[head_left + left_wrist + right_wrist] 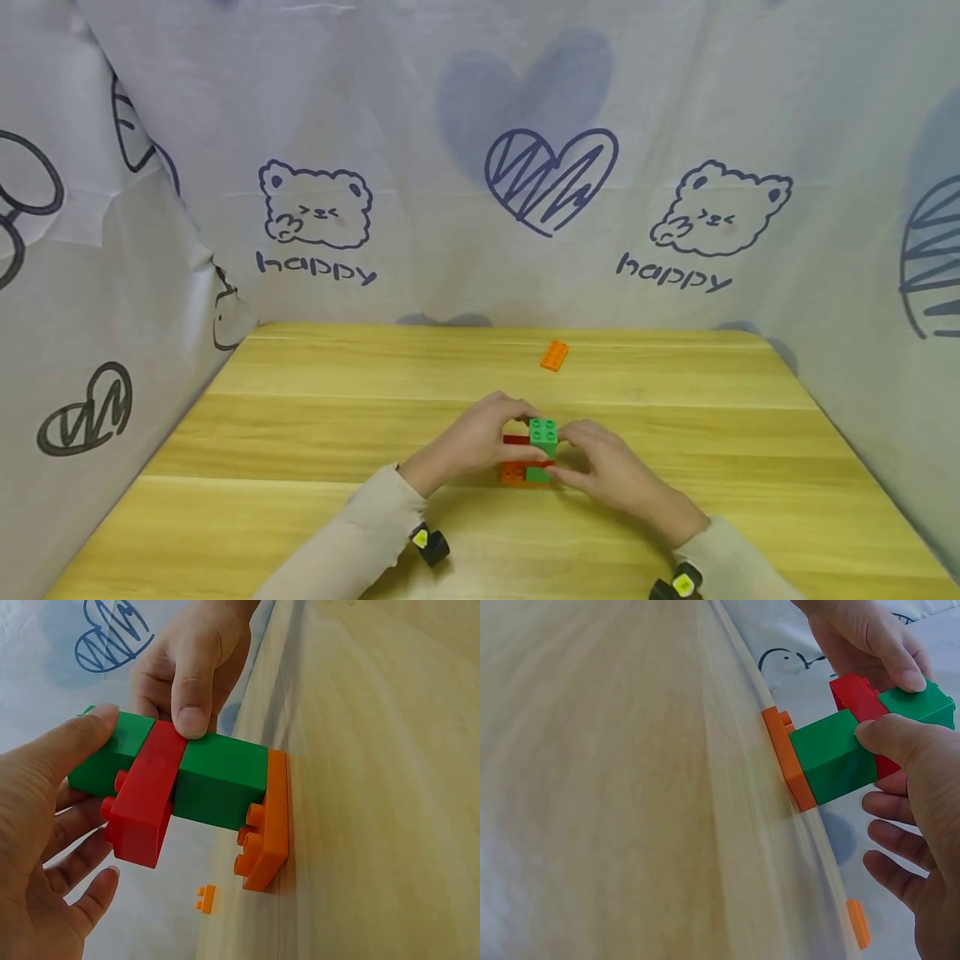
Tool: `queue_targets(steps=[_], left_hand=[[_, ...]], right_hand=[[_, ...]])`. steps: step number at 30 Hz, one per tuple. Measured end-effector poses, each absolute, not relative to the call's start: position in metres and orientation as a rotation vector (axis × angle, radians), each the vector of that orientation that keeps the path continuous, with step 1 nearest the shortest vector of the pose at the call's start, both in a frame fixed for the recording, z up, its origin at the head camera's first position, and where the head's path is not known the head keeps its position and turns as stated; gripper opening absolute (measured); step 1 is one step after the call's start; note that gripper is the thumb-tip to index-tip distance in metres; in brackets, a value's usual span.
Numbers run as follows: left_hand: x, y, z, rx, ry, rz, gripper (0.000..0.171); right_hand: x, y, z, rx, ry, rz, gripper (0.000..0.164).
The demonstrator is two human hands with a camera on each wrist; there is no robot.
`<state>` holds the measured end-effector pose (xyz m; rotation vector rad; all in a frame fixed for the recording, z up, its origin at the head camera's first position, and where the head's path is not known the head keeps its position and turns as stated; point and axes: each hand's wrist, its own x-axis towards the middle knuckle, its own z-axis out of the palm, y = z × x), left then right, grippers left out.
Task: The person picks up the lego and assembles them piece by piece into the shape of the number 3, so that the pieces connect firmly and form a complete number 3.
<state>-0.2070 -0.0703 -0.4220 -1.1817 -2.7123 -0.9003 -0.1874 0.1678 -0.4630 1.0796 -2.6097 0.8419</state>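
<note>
A small stack of toy building bricks stands between the two hands. At its base lies an orange studded plate, carrying a lower green brick. Across that sits a red brick, overhanging to one side with studs showing, and an upper green brick tops it. My left hand grips the upper green brick, its thumb along the near side. From the other side my right hand holds the stack, thumb where the red and lower green bricks meet; its other fingers are partly hidden behind.
A second orange plate lies alone farther back on the wooden table. White cloth printed with hearts and bears hangs behind the table and at both sides.
</note>
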Motion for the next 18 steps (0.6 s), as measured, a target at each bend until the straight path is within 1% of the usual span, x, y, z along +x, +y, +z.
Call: queue_targets(steps=[11,18], left_hand=[[-0.2019,-0.0728,-0.4204,-1.191,-2.662,-0.797,0.043],[-0.2032,-0.0723,-0.4231,-1.201,-2.62,-0.757,0.042]], right_hand=[[-0.1851,0.1676,-0.4593,1.062,-2.649,0.827,0.036],[-0.1881,0.1692,-0.4562,1.088,-2.673,0.732,0.037]])
